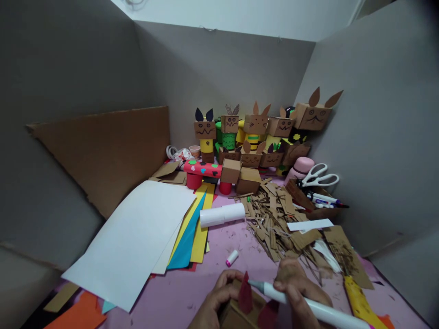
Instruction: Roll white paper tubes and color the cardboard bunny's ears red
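At the bottom centre my left hand (216, 298) is closed around a small cardboard box (234, 315) with two dark red ears standing up from it. My right hand (302, 290) grips a white marker (317, 308). The marker's grey tip end meets or nearly meets the edge of the upright red ear (245, 294). The second red ear (268, 315) leans to the right, partly under the marker and the right hand. A short white cap with a pink end (232, 258) lies on the pink tabletop, beyond the hands. The box's lower part is cut off by the frame.
White paper (137, 242) over coloured sheets lies left; a white tube (222, 215) lies mid-table. Cardboard scraps (270, 214) spread right, near scissors (318, 176) and a yellow-handled tool (360, 299). Cardboard animal figures (254, 125) stand at the back, behind a red tube body (202, 168).
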`<state>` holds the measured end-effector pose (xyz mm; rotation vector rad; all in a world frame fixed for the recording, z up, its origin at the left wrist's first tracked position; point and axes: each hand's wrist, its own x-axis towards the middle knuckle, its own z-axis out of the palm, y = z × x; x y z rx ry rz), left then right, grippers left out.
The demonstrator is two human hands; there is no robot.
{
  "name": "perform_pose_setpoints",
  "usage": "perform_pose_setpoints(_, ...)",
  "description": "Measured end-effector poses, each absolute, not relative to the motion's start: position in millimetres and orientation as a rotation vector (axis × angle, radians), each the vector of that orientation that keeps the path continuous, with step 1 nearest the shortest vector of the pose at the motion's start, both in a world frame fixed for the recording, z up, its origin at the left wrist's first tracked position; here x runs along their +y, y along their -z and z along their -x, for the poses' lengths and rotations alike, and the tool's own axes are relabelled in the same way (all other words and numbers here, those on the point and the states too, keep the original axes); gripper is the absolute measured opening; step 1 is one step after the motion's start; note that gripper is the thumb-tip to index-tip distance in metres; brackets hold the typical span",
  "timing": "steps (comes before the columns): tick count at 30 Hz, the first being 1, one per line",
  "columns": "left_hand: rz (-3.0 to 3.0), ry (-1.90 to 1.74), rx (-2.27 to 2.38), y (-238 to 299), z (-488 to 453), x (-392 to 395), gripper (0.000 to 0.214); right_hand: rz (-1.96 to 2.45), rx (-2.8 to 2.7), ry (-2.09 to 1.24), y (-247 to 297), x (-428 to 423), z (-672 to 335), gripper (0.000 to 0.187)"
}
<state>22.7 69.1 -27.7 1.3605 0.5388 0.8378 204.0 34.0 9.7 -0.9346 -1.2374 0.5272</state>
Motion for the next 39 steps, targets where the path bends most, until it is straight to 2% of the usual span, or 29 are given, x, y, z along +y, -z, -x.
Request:
perform_pose_setpoints(5, -1.362, -0.844, 0.538, 29.4, -23.0, 68.7, 0.035, 0.921, -1.310, -0.551, -11.0, 33.2, -208.7, 0.029)
perform_pose_setpoints(11, -1.361, -0.847, 0.539, 31.6, -22.4, 67.9, 0.035, 0.854, -1.308, -0.474, -9.3, 38.1, -212.5, 0.018)
perform_pose_setpoints(20, -1.354, -0.859, 0.527, 38.8, -24.3, 67.8, 0.038, 0.875, -1.311, -0.452, -3.8, 39.6, -218.0, 0.013)
perform_pose_setpoints(25, -1.352, -0.873, 0.515, 40.2, -23.5, 68.5, 0.036, 0.838, -1.229, -0.617, -5.4, 36.8, -215.0, 0.026)
perform_pose_setpoints(39, -1.338, -0.875, 0.532, 38.2, -23.0, 68.7, 0.036, 0.906, -1.243, -0.661, -7.0, 35.8, -217.2, 0.032)
